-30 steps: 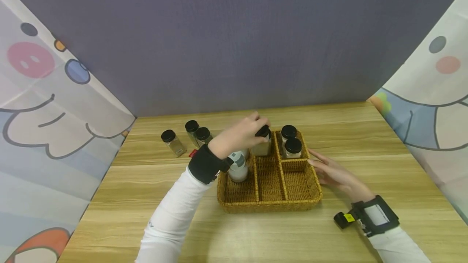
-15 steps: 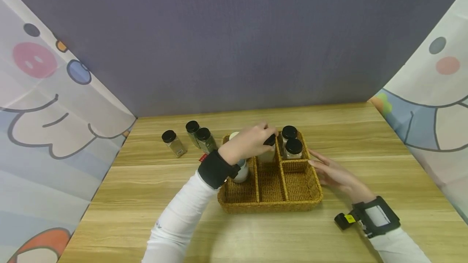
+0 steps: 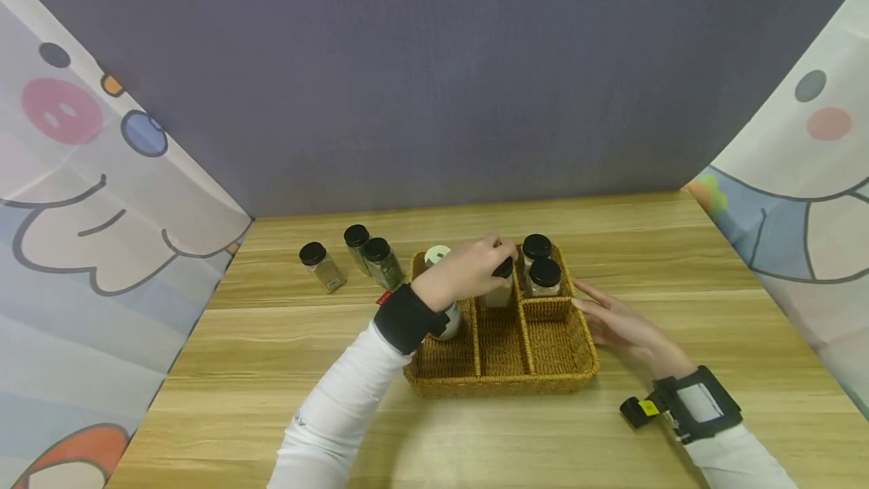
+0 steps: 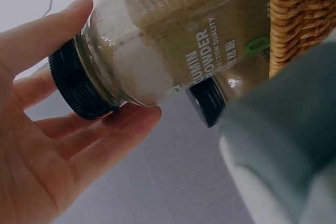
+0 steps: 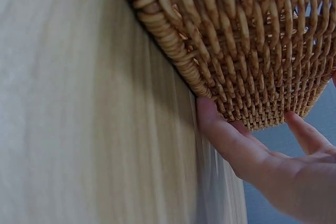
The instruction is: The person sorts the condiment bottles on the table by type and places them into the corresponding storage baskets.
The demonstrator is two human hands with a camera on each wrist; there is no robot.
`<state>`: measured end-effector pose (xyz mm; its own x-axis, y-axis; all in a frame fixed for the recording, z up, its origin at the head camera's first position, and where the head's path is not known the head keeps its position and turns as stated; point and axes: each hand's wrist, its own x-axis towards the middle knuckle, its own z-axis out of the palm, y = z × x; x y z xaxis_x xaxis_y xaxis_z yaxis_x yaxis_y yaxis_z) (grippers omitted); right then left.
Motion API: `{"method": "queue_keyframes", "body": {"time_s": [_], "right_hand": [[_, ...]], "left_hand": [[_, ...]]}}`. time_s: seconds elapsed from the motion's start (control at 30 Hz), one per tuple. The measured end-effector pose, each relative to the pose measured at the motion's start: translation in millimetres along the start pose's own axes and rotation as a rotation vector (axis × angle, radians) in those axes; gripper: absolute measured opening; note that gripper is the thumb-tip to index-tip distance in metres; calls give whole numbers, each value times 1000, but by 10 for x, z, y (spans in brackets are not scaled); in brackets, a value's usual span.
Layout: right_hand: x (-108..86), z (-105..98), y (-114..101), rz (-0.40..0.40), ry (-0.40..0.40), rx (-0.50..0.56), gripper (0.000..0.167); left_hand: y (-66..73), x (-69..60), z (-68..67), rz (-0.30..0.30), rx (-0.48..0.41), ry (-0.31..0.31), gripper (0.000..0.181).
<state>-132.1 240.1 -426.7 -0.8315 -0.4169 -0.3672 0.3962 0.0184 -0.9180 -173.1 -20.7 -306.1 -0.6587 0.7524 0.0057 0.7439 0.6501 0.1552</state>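
Note:
My left hand (image 3: 468, 270) reaches over the wicker basket (image 3: 502, 382) and pinches the black lid of a cumin powder jar (image 3: 498, 294). That jar is upright in the back part of the middle compartment, close to the divider on its right. In the left wrist view, thumb and fingers sit on opposite sides of the lid, and the cumin powder jar (image 4: 184, 40) shows brownish powder and a printed label. My right hand (image 3: 627, 327) rests its fingers against the basket's right side. In the right wrist view, extended fingertips touch the woven wall (image 5: 247, 61) low down.
Two black-lidded jars (image 3: 545, 275) stand in the back right compartment. White bottles (image 3: 437, 253) are in the left compartment, partly hidden by my left arm. On the table to the left are a tilted jar (image 3: 324, 269) and two green-filled jars (image 3: 383, 262). A grey wall (image 3: 434, 81) rises behind.
My left hand has moved right and slightly nearer with the cumin powder jar, bringing it against the divider. The right hand has stayed at the basket's side.

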Motion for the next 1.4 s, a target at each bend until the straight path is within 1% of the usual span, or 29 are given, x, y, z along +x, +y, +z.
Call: {"method": "queue_keyframes", "body": {"time_s": [0.13, 0.53, 0.83, 1.07, 1.3, 1.4], "right_hand": [[1, 0, 0, 2, 0, -1, 72], [2, 4, -10, -1, -2, 14, 72], [-3, 4, -10, -1, -7, 30, 72], [4, -3, 5, -8, -4, 13, 72], [4, -15, 13, -5, -1, 13, 72], [3, -18, 12, -5, -3, 24, 72]], "left_hand": [[-3, 8, 29, -13, -8, -17, 40], [-34, 39, 130, -14, -26, -43, 43], [-60, 45, 187, -36, -41, -46, 42], [-64, 48, 232, -56, -34, -58, 42], [-67, 49, 262, -42, -31, -47, 45], [-69, 51, 279, -41, -22, -54, 49]]}}
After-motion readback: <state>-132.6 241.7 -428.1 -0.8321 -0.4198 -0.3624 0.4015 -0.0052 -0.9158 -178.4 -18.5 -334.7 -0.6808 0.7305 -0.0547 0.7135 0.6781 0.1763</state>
